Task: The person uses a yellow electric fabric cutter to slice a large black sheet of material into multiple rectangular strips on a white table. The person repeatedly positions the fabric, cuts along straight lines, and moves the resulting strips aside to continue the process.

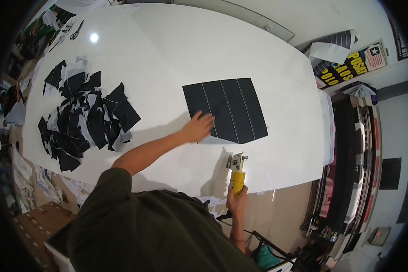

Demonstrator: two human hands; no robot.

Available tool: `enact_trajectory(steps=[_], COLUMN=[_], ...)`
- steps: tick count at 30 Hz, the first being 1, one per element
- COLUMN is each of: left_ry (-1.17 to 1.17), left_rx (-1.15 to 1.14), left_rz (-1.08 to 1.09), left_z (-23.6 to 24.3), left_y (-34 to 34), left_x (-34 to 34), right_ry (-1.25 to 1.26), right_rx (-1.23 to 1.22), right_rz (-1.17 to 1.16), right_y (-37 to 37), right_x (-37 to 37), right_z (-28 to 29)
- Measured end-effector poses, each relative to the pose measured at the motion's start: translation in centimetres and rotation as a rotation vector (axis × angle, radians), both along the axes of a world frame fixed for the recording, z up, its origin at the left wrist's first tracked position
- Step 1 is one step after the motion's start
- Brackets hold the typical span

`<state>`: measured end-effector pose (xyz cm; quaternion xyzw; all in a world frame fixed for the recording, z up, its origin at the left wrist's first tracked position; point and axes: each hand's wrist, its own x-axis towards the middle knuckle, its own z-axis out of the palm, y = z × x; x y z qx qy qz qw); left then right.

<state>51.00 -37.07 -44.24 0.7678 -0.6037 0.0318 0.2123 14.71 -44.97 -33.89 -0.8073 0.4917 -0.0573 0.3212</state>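
Note:
A black fabric piece with several thin pale lines lies flat on the white table, a pale layer showing along its near edge. My left hand rests at its lower left part, fingers stretched out, holding nothing. Closer to me, my right hand is wrapped round the yellow body of an electric rotary fabric cutter. Its metal cutting head points away from me, a little short of the fabric's near edge. Whether the cutter touches the table I cannot tell.
A loose heap of black and white fabric scraps covers the table's left side. Scissors lie at the far left. Fabric rolls stand beyond the right edge, and a cardboard box sits at the lower left. A cable hangs near my right arm.

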Motion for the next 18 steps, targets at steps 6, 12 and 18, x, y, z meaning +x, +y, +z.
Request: enact_trajectory(steps=[6, 12, 18], left_ry=[0.031, 0.015, 0.151], left_rx=[0.413, 0.223, 0.507], left_rz=[-0.403, 0.279, 0.282], left_z=[1.8, -0.9, 0.5], left_y=[5.3, 2.7, 8.0], left_x=[-8.2, 0.3, 5.2], right_ry=[-0.121, -0.003, 0.101], right_rx=[-0.017, -0.021, -0.013], right_rz=[-0.05, 0.034, 0.228], right_y=[0.7, 0.1, 0.7], right_x=[-1.3, -0.9, -1.1], right_z=[-2.1, -1.3, -0.7])
